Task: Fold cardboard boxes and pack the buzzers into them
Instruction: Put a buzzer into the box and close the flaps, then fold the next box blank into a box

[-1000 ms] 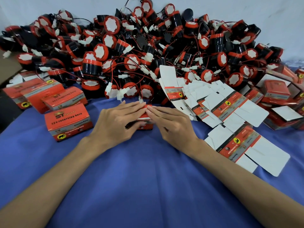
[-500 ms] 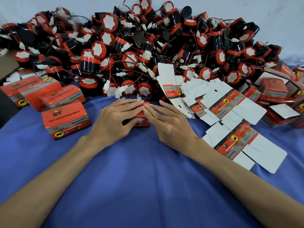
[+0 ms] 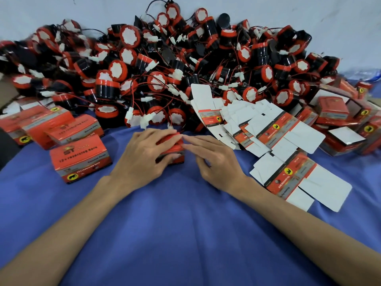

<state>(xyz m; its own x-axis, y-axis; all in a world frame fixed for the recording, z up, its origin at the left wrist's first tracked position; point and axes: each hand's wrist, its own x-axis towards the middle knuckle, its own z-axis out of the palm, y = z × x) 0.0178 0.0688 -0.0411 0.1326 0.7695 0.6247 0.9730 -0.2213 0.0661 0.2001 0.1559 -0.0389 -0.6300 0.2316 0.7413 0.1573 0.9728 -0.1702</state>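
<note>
Head view: small red printed cardboard box [image 3: 172, 148], on blue cloth [image 3: 185, 223] before the heap of red-and-black round buzzers [image 3: 165, 69]. The left hand [image 3: 142, 162] wraps it; the right hand [image 3: 216, 162] lays straight fingers on its right end. Likely light, thin-walled, crushable: hold by opposite side panels.

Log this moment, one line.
phase: closing | left hand: grips red box | right hand: fingers touch box top | buzzer pile: behind | flat cartons: right

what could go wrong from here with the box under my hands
The red box sits close to the buzzer pile, so a loose white connector there could snag in a flap. The left hand grips the box while the right hand touches its top; pushing hard might dent the cardboard.
</note>
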